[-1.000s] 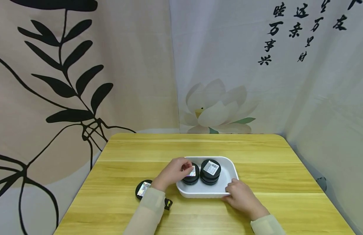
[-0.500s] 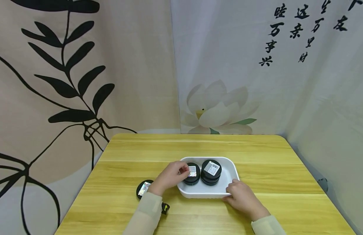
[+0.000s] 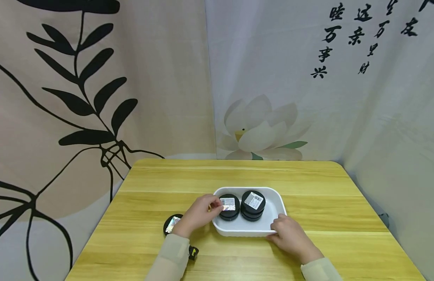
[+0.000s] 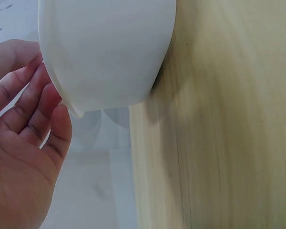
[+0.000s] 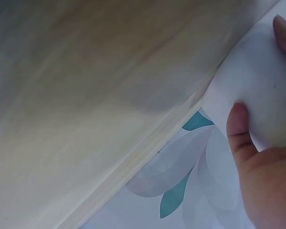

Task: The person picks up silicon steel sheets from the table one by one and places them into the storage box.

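Observation:
In the head view a white tray (image 3: 268,228) holds two stacks of round black containers with silver labels, a left stack (image 3: 229,212) and a right stack (image 3: 253,210). My left hand (image 3: 200,212) hovers at the tray's left rim, beside the left stack, its fingers loosely bent around nothing. Seen from the left wrist, those fingers (image 4: 40,95) lie right at the rim. My right hand (image 3: 290,236) grips the tray's front right corner; the right wrist view has its thumb (image 5: 238,121) against the white outer wall. Another black container (image 3: 172,224) lies left of my left forearm, partly hidden.
The tray stands on a yellow wooden table (image 3: 160,177). A small black device (image 3: 193,253) shows beside my left cuff. Printed curtains (image 3: 167,97) hang behind the table's far edge.
My left hand has drawn back leftward from over the left stack to the tray's rim, uncovering more of its label. The right hand and tray have stayed in place.

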`<state>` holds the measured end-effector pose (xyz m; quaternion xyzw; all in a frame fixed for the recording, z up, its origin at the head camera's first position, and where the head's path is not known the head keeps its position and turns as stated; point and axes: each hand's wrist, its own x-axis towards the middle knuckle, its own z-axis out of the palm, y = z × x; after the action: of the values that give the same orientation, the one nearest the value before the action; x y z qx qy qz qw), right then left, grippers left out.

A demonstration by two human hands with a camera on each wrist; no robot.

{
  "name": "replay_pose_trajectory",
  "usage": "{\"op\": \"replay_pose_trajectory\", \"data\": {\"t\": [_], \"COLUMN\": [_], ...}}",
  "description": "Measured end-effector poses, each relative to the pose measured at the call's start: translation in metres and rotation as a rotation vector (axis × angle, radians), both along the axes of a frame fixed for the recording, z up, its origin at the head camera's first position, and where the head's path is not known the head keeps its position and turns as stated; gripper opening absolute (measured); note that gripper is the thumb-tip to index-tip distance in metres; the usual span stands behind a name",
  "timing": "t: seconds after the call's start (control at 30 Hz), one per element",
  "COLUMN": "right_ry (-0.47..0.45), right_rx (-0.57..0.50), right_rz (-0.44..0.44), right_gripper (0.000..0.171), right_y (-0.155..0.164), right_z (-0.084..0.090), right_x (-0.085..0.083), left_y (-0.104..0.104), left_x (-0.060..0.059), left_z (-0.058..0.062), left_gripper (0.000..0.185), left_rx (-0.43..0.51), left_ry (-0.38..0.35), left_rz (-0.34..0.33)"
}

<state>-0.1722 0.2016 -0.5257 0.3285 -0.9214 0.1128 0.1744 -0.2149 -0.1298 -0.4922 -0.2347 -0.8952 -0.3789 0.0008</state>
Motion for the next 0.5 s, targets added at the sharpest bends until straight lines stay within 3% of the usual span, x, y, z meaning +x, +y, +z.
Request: {"op": "replay_pose_trajectory", "data": {"t": [0.5], "right_ry": [-0.048], "right_rx": [0.028], "right_rz": [-0.021], "right_gripper": [0.030], "right_y": [0.0001], "right_z": [-0.0027], "right_x": [-0.0027], "left_y": [-0.0089], "left_x": [0.0104], "left_z": [0.0002], "left_gripper": [0.004], "left_rx": [0.019], "left_ry": [0.006], "left_rz": [0.020]}}
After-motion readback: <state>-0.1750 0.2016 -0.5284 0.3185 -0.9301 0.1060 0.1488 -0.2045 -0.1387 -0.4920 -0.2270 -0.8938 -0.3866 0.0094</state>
